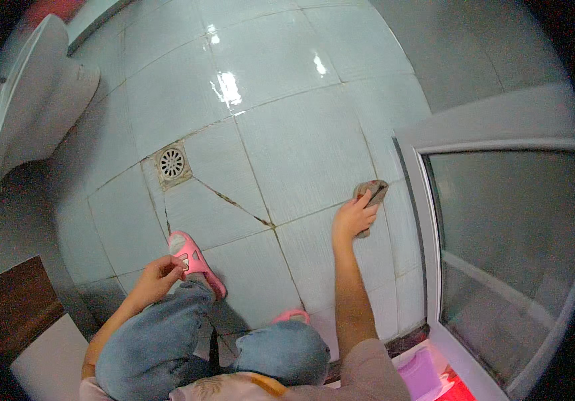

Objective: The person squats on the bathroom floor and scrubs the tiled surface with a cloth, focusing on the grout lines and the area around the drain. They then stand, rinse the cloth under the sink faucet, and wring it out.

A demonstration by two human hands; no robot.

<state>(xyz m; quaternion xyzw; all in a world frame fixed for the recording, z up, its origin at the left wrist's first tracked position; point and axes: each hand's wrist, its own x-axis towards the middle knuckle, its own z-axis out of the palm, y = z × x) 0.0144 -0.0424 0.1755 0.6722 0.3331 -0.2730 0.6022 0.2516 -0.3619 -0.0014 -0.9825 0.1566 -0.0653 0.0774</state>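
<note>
The largest surface is the floor [307, 147], laid in pale blue-grey tiles with darkened joints and bright light reflections toward the upper part of the view. A door [428, 220] with a white frame and a dark glazed panel stands along the right side. A white toilet [40, 100] is located at the upper left. The person's legs, in blue denim trousers [154, 334], are bent at the lower edge. Two pink slippers are positioned on the floor: the left slipper [215, 281] is largely exposed, the right slipper [293, 315] is mostly covered by the knee. The left hand [159, 275] is positioned beside the left knee, nearest the left slipper; its fingers are bent toward the thumb, and whether they are fully clenched cannot be told. The right arm is extended forward; the fingers of the right hand [352, 219] grasp a bunched grey-brown cloth [376, 194]. The cloth is on the floor at right, near the door frame and well apart from the round-grated floor drain [172, 163] at left of centre.
</note>
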